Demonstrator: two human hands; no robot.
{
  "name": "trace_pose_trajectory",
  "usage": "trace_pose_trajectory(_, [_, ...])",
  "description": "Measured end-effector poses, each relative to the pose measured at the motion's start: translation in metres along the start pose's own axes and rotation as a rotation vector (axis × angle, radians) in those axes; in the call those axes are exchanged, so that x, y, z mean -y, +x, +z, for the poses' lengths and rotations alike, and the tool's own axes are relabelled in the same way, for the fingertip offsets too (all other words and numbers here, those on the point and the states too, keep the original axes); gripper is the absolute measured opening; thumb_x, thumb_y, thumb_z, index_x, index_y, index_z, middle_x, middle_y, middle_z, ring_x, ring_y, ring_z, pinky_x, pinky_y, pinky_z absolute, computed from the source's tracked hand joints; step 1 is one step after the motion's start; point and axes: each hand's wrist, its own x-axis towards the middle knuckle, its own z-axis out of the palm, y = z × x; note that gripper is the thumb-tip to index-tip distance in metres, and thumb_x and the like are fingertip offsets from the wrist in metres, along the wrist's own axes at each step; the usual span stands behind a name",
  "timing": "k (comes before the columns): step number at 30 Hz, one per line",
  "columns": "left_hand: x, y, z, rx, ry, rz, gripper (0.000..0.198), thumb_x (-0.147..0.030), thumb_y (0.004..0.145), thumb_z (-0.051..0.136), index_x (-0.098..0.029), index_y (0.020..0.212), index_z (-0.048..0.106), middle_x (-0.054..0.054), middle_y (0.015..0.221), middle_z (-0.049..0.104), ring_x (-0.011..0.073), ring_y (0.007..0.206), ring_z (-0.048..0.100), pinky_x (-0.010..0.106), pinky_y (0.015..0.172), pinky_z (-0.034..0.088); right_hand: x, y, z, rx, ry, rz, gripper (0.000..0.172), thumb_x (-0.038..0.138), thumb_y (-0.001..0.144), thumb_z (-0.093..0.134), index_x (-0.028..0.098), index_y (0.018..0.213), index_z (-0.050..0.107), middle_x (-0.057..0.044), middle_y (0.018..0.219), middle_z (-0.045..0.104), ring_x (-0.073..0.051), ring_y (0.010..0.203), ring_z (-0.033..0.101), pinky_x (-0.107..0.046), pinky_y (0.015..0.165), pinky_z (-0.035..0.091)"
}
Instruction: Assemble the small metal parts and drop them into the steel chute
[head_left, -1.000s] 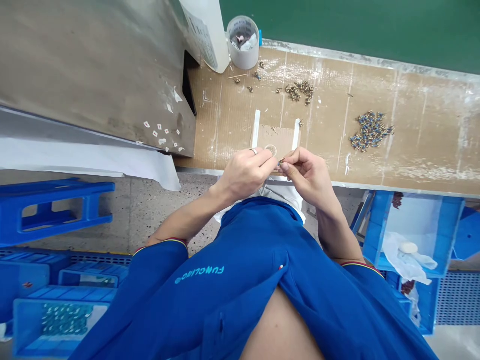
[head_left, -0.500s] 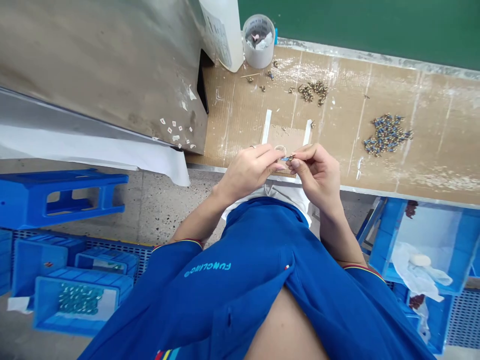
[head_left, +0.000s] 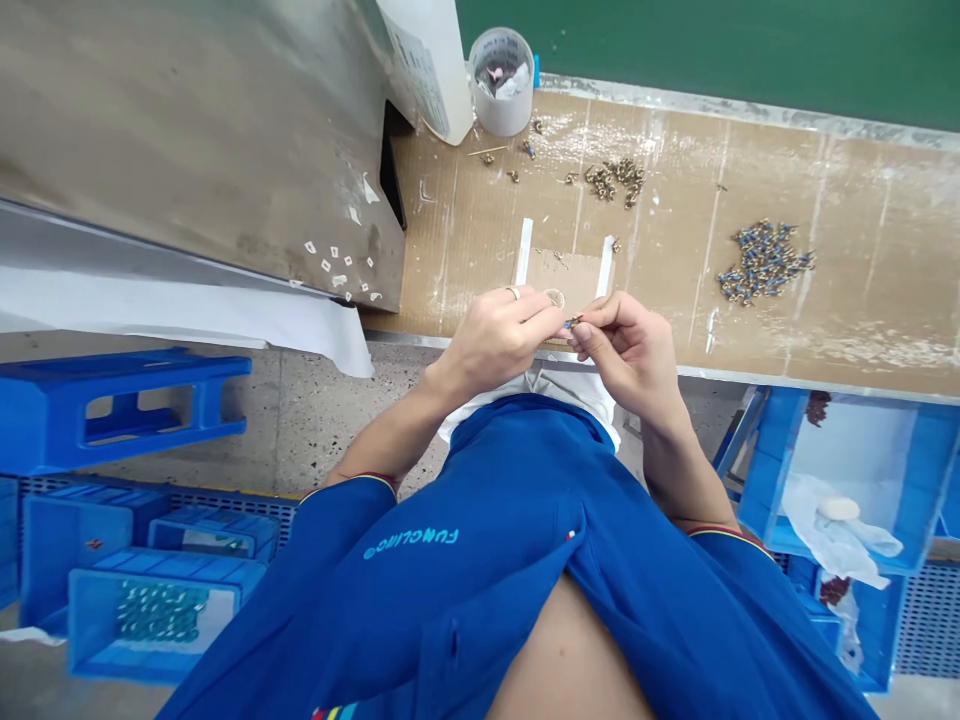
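Note:
Both my hands meet over the near edge of the bench. My left hand [head_left: 504, 330], with a ring on one finger, is closed in a pinch at one side of a small blue and brass-coloured metal piece [head_left: 573, 323]. The other side of that piece is pinched between thumb and fingers of my right hand [head_left: 628, 350]. Fingertips cover most of it, so its exact kind is hidden. Just beyond the hands lies a cardboard pad [head_left: 568, 272] between two white tape strips, with a clear ring-shaped thing [head_left: 555, 298] near my left fingers.
On the cardboard-covered bench [head_left: 675, 260] lie a pile of blue and brass-coloured pieces [head_left: 763, 262] and a smaller brass-coloured pile [head_left: 615, 182]. A tape-roll cup [head_left: 501, 85] and white bottle [head_left: 435, 70] stand behind. A metal box [head_left: 225, 130] borders the left; blue bins [head_left: 165, 615] sit below.
The view has shifted slightly, so the bench things appear a little further left. Both hands keep their pinch on the small piece, with only slight finger movement.

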Motion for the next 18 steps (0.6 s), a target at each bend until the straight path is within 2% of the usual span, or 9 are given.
trace_pose_trajectory(14, [-0.0066,0.0002,-0.0020,-0.071,0.173,0.136,0.039,-0.022,0.105,0.044,-0.016,0.068,0.055,0.002,0.062,0.053,0.0132,0.061,0.049,0.030,0.056,0.029,0.0054,-0.0057,0.0015,0.048,0.155,0.137,0.040,0.055,0.086,0.073,0.020,0.077,0.056,0.001,0.068,0.064,-0.009,0.058,0.057,-0.023,0.051,0.049])
trace_pose_trajectory(18, [-0.0071,-0.0006,-0.0037,-0.030,0.178,0.121,0.040,-0.022,0.105,0.042,-0.016,0.068,0.056,0.002,0.062,0.054,0.0132,0.060,0.049,0.030,0.057,0.031,0.0054,-0.0060,0.0028,0.048,0.185,0.131,0.040,0.056,0.087,0.072,0.021,0.077,0.055,0.002,0.066,0.063,-0.008,0.056,0.056,-0.022,0.050,0.049])
